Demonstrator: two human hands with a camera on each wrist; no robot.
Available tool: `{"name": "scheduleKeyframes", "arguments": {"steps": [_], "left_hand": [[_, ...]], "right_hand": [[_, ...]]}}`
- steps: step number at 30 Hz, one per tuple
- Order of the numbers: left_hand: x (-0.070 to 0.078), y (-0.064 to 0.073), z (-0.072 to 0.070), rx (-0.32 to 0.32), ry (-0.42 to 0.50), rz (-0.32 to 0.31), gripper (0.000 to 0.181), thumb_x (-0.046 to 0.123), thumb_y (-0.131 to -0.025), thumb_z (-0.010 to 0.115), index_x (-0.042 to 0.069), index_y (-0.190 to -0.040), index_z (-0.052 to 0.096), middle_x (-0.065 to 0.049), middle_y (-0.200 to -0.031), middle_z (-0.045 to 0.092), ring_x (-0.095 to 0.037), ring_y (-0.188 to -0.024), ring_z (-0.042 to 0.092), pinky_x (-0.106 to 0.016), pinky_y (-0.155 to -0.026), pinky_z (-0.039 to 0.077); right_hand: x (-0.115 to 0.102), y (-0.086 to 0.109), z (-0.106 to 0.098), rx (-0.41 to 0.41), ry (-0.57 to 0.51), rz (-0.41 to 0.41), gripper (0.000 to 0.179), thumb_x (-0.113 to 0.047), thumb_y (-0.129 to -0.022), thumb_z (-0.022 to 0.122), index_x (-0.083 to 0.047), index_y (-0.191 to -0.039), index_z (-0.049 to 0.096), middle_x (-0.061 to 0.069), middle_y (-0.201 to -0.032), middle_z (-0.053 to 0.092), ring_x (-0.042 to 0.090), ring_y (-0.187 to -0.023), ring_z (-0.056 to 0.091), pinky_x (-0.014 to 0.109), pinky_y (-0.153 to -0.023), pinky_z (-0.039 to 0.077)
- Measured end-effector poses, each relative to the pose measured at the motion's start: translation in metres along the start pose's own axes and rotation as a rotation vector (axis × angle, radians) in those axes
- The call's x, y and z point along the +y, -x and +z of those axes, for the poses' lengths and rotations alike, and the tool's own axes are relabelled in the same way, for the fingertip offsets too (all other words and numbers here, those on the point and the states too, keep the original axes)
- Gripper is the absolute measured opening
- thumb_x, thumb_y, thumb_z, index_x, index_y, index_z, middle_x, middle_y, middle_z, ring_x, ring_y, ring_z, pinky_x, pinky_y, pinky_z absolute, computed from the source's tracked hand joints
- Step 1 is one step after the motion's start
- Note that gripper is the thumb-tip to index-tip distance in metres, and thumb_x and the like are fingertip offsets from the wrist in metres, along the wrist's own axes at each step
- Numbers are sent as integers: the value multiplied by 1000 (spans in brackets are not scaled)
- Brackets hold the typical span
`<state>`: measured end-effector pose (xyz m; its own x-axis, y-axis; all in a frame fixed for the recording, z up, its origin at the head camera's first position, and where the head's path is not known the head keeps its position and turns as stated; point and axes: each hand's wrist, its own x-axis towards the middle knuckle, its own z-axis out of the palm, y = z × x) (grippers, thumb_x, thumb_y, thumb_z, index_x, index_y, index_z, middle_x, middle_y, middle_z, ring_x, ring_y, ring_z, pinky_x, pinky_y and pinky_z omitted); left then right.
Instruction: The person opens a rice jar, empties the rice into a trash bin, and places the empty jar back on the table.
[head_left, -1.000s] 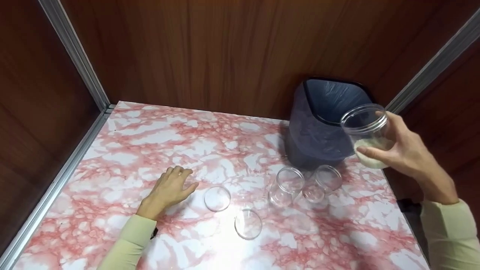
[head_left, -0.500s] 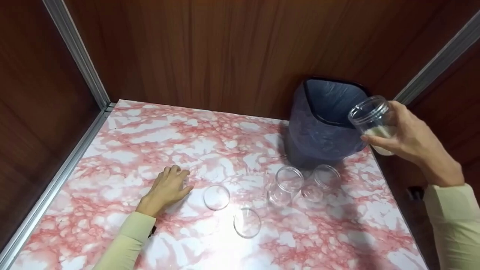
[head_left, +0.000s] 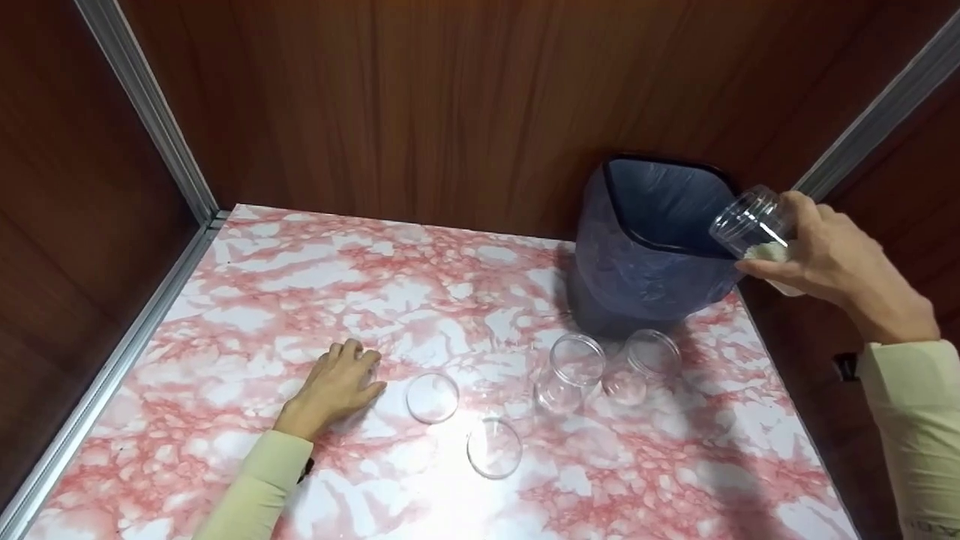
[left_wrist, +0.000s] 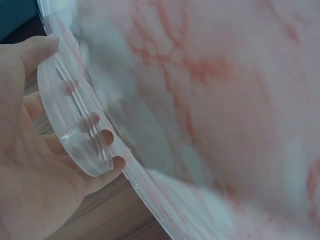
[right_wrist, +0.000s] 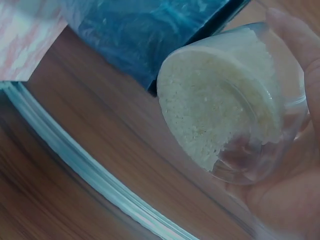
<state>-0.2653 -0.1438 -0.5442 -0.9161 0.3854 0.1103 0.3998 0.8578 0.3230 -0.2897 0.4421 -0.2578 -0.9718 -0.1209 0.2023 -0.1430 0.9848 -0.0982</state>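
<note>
My right hand [head_left: 855, 266] grips a clear plastic jar [head_left: 752, 214] around its side, tilted with its open mouth toward the bin [head_left: 637, 281]. Pale grains that look like rice [right_wrist: 197, 100] lie slumped along the jar's lower side, seen through its base in the right wrist view. Over at the left, my left hand [head_left: 334, 390] holds a clear round lid [left_wrist: 75, 120] between thumb and curled fingers, low over the table. From the head view that lid is mostly hidden under the hand.
Two more clear lids [head_left: 433, 398] lie flat on the marbled table [head_left: 300, 277], one at its middle and one nearer. Two clear jars [head_left: 561, 394] stand open in front of the bin. Wooden panels [head_left: 450, 112] with metal rails enclose the table.
My right hand has moved up and away to the right, tipping the jar further over toward the bin, and the grains have shifted inside it. The left hand has barely moved.
</note>
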Motion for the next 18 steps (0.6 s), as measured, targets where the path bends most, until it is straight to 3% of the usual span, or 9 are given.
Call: {"name": "scheduleKeyframes", "arguments": {"steps": [6,13,18], "left_hand": [[-1,1,4,5,-2,-21,44,39,-90,66,10,-122,60,-20,-117,51,-36,-99,48,-53,-78,48],[-2,2,8,-6,15,-46,45,38,-89,67,9,-123,60,-21,-117,50,-39,-104,46,-57,-84,46],[-1,1,9,7,22,-44,44,37,-88,68,9,-121,61,-21,-117,50,-39,-104,47,-57,-83,45]], "right_hand": [[5,-6,-6,-62,54,52,97,-56,-74,78,-5,-141,30,36,-109,49,52,-92,50,69,-63,41],[7,-14,-11,-75,103,42,96,-60,-76,74,-6,-142,29,33,-107,49,50,-91,50,63,-59,43],[13,-19,-11,-90,124,62,99,-64,-75,73,-5,-141,29,35,-106,49,53,-93,50,67,-60,42]]}}
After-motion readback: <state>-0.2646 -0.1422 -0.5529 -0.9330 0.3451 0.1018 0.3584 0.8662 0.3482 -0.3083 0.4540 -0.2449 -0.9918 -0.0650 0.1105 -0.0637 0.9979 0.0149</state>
